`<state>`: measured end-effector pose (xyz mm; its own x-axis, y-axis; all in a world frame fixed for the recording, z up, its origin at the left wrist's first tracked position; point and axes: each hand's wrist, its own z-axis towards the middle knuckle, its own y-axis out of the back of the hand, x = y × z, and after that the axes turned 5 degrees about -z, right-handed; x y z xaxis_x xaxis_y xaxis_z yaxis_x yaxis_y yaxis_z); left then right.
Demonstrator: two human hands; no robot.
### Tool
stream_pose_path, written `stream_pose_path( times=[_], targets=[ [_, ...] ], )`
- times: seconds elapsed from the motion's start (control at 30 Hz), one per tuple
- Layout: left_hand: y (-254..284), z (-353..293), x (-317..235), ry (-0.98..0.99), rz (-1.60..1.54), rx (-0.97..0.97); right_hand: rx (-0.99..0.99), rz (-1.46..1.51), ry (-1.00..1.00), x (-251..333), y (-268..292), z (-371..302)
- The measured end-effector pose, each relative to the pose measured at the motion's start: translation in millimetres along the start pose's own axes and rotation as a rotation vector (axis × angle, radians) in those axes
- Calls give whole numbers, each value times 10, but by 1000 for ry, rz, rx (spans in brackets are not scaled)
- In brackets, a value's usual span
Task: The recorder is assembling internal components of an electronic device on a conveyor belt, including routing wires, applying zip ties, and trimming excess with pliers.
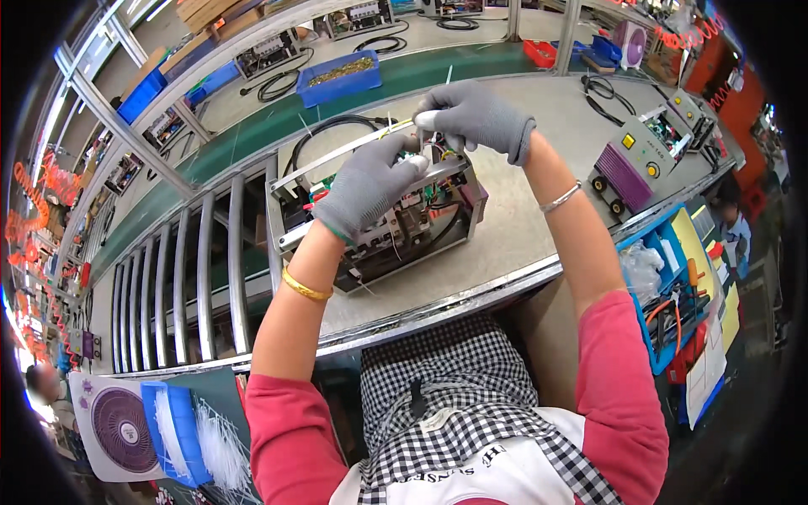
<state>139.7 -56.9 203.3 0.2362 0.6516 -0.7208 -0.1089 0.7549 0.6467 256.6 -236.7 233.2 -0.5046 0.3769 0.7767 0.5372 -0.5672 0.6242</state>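
Observation:
An open machine chassis [404, 244] stands on the bench in front of me, with its circuit boards, wires and metal frame bars exposed. My left hand [366, 185], in a grey glove with white fingertips, reaches over the chassis from the left, its thumb and fingers pinched together above the wiring. My right hand [480, 118], gloved the same way, bends in from the right with closed fingers at the chassis's far right corner. Whatever the fingertips hold is too small to make out. A thin white strip [449, 74] sticks up just beyond the right hand. Black cable [328, 126] loops behind the chassis.
A roller conveyor [202, 278] adjoins the bench on the left. Another machine with a purple side [627, 172] stands right. A blue tool tray [652, 337] is at lower right. White cable ties [223, 446] and a fan [122, 429] sit lower left. A blue parts bin [337, 77] lies beyond.

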Motion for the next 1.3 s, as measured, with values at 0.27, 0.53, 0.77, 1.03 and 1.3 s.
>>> stream_pose_path(
  times=[0.27,0.53,0.77,1.03,1.3],
  targets=[
    [-23,32,44,18,39,6,-433,-167,300,-120,-345,-429],
    [-17,68,84,59,68,26,-70,22,-171,-280,-990,-819],
    [-10,16,71,38,78,21,-48,437,-104,-284,-1015,-866],
    [-51,-116,70,50,-36,-73,-546,-280,351,-150,-757,-782],
    [-22,-102,15,42,-108,-56,-638,-30,241,-71,-827,-633]
  ],
)
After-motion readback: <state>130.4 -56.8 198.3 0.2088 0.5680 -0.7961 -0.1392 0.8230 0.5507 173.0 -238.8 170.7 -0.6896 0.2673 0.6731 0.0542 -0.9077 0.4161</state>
